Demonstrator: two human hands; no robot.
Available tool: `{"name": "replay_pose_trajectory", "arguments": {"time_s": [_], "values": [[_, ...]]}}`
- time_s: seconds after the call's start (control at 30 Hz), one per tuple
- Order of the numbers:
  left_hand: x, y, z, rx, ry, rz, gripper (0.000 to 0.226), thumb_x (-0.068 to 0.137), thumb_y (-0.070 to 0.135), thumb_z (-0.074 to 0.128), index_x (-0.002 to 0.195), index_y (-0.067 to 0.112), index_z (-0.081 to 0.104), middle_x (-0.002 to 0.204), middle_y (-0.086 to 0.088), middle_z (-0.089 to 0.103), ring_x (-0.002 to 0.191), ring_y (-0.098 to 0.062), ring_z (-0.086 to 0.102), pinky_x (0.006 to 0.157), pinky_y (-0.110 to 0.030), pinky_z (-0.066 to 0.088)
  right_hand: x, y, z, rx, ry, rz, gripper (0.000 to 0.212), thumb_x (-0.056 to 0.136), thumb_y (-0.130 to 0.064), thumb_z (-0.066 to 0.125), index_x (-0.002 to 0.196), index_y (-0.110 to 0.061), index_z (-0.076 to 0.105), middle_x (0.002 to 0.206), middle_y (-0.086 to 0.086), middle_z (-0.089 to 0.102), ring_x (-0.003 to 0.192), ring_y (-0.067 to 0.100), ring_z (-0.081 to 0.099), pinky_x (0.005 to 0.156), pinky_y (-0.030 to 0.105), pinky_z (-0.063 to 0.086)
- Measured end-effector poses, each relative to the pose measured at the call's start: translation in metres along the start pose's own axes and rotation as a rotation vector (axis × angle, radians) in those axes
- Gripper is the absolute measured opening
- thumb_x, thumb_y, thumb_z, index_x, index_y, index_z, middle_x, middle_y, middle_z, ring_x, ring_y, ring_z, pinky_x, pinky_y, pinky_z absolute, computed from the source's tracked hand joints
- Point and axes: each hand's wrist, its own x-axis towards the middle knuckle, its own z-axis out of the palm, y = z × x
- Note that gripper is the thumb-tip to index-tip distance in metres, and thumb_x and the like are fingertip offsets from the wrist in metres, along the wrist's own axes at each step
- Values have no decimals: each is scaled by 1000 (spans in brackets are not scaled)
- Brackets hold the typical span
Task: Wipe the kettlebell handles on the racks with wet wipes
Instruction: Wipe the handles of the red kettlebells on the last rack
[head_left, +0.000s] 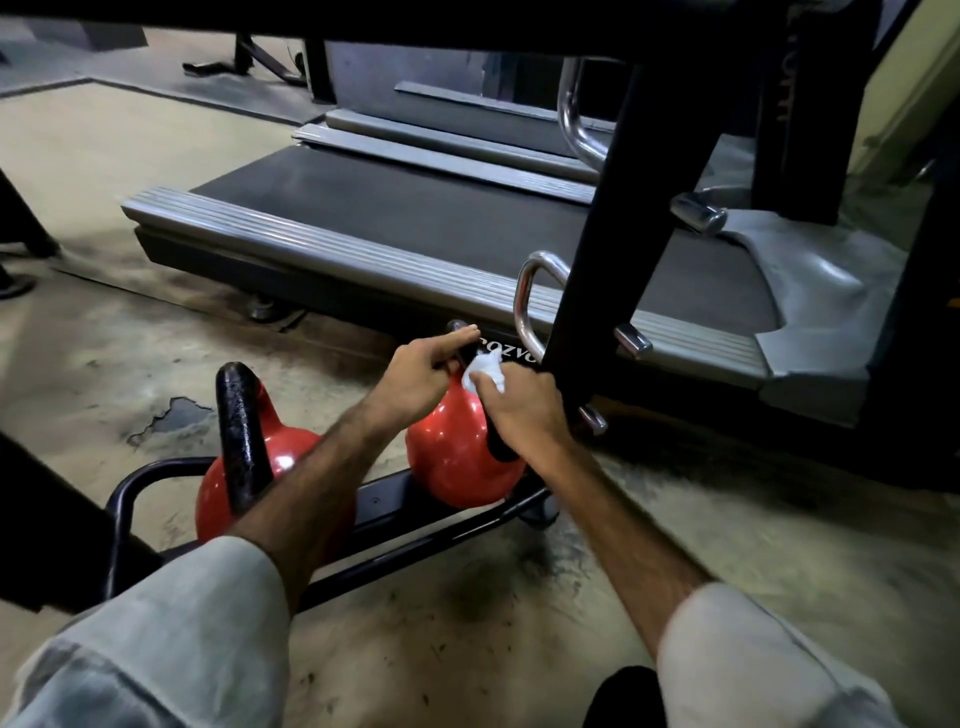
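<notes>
Right hand (524, 410) grips a white wipe (485, 373) against the black handle of the right-hand red kettlebell (452, 457) on the low floor rack (384, 501). Left hand (421, 374) fingers curl around the handle top.

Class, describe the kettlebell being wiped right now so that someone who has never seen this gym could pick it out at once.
Find the treadmill; in front of it a low black rack on the floor holds two red kettlebells. The one meant is the right kettlebell, nearest the rack's slanted black post. Unlike the left kettlebell, whose handle stands free, the left hand grips this one's handle and the right hand presses a white wipe on it.
</notes>
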Motion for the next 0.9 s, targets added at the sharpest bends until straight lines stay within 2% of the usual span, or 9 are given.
{"name": "replay_pose_trajectory", "arguments": {"time_s": [0.17, 0.27, 0.4, 0.47, 0.53, 0.63, 0.7, 0.8, 0.9], "values": [[-1, 2, 1, -72, -12, -41, 54, 83, -11, 48, 131, 12, 58, 129, -3, 62, 123, -9, 54, 110, -25, 37, 28, 0, -7, 314, -239, 109, 52, 82, -62, 58, 86, -14, 74, 95, 7, 74, 95, 24, 68, 80, 29, 49], [-2, 3, 2, -63, 26, -56, 52, 83, -8, 51, 129, 16, 60, 126, -1, 64, 121, -6, 55, 109, -23, 38, 11, 24, -6, 613, -293, 198, 59, 61, -68, 66, 87, -17, 78, 88, 3, 77, 91, 20, 72, 94, 42, 54], [-8, 1, 14, -101, 183, -83, 37, 82, -3, 63, 116, 13, 67, 113, -5, 70, 107, -13, 65, 102, -31, 47, -8, 37, -14, 236, -87, 25, 41, 92, -47, 57, 88, -10, 75, 93, 10, 71, 89, 21, 63, 74, 30, 42], [-17, -1, 24, -136, 271, -158, 25, 80, 4, 69, 103, 15, 69, 100, -7, 71, 93, -19, 68, 93, -37, 53, -8, 36, -11, 177, 102, -104, 27, 92, -32, 63, 87, -8, 76, 107, 10, 64, 100, 22, 57, 84, 24, 38], [-30, 2, 38, -247, 270, -248, 19, 81, 11, 71, 98, 17, 67, 98, -7, 70, 89, -19, 67, 87, -32, 56, 1, 28, -8, 221, 197, -223, 16, 87, -18, 69, 84, -3, 75, 104, 12, 61, 97, 21, 55, 87, 19, 36], [-43, 12, 54, -363, 273, -368, 31, 77, 21, 77, 105, 20, 62, 105, -3, 68, 93, -16, 67, 84, -30, 55, 24, 10, -12, 189, 173, -369, 9, 81, -7, 69, 88, -5, 72, 86, 12, 65, 81, 20, 59, 80, 33, 47], [-44, 15, 57, -316, 285, -402, 42, 71, 30, 82, 106, 26, 60, 106, 5, 67, 91, -14, 67, 87, -34, 54, 38, -3, -22, 247, 148, -385, 22, 76, -6, 70, 98, -13, 70, 86, 3, 68, 81, 15, 62, 78, 28, 49], [-42, 15, 55, -300, 295, -461, 43, 64, 34, 86, 98, 30, 59, 103, 10, 66, 92, -13, 66, 89, -38, 53, 46, -9, -26, 199, 58, -435, 16, 81, -11, 71, 96, -9, 75, 91, 4, 74, 85, 15, 68, 77, 15, 44], [-45, 15, 56, -423, 290, -495, 45, 53, 38, 88, 88, 26, 62, 96, 5, 70, 90, -17, 69, 88, -43, 55, 25, 8, -28, 139, 61, -543, 15, 85, -1, 65, 97, 0, 75, 87, 16, 75, 77, 19, 70, 72, 26, 51]]}}
